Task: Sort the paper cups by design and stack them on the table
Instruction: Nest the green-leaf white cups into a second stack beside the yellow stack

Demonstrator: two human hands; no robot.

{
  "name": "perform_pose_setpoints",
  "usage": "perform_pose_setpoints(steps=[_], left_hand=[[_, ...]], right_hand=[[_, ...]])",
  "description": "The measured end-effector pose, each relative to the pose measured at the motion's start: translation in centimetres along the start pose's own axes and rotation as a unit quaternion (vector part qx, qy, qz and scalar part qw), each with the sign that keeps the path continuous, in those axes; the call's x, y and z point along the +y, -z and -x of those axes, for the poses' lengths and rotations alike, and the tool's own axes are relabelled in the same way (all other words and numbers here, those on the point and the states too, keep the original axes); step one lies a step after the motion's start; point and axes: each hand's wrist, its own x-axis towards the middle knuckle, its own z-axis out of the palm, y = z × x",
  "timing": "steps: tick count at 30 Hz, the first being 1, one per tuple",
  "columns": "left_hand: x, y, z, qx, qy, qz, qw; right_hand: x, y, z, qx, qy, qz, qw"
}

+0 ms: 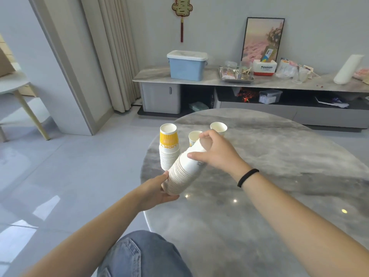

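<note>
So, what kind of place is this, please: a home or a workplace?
Most likely a home living room. A low grey media cabinet along the wall carries a blue plastic storage box and a framed pink landscape picture, and a red and gold knotted ornament hangs above it.

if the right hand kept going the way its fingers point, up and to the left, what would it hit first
Probably the single upright cup just behind the right hand, which grips the top of the tilted stack. Further left stands the yellow-topped stack. Depth is uncertain from one view.

Home living room — TV console point(199, 80), curtains point(117, 56)
</note>
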Motion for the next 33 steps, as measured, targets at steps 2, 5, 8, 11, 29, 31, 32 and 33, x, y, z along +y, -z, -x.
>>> perform_pose_setpoints(steps=[2, 5, 8, 11, 29, 31, 32, 33], left_hand=[[-0.2, 0.2, -0.1, -0.001, 0.021, -0.002, 1.000], [-0.2, 0.1, 0.0, 0.033, 0.041, -0.004, 0.999], [0.1, 1.0, 0.0, 0.061, 0.046, -0.014, 0.997], [0.2, 1.9, 0.2, 0.076, 0.029, 0.007, 0.997], [6.3, -3.0, 6.7, 0.225, -0.294, -0.248, 0.895], [6.9, -4.4, 6.7, 0.260, -0.343, -0.299, 0.852], [7.1, -5.4, 6.7, 0.265, -0.361, -0.314, 0.837], [7.4, -6.4, 6.5, 0.260, -0.375, -0.319, 0.831]], right_hand=[[-0.9, -2.1, -0.4, 0.015, 0.031, 0.008, 0.999], [-1.1, -4.9, -0.7, 0.007, 0.048, 0.034, 0.998], [-1.0, -6.3, -0.8, 0.007, 0.067, 0.051, 0.996], [-1.1, -7.5, -0.5, -0.019, 0.092, 0.063, 0.994], [-0.1, -5.0, 0.6, -0.025, 0.079, -0.052, 0.995], [0.0, -3.7, 0.6, -0.003, 0.086, -0.043, 0.995], [0.3, -2.9, 0.6, 0.011, 0.088, -0.037, 0.995], [0.7, -2.1, 0.5, 0.025, 0.085, -0.034, 0.996]])
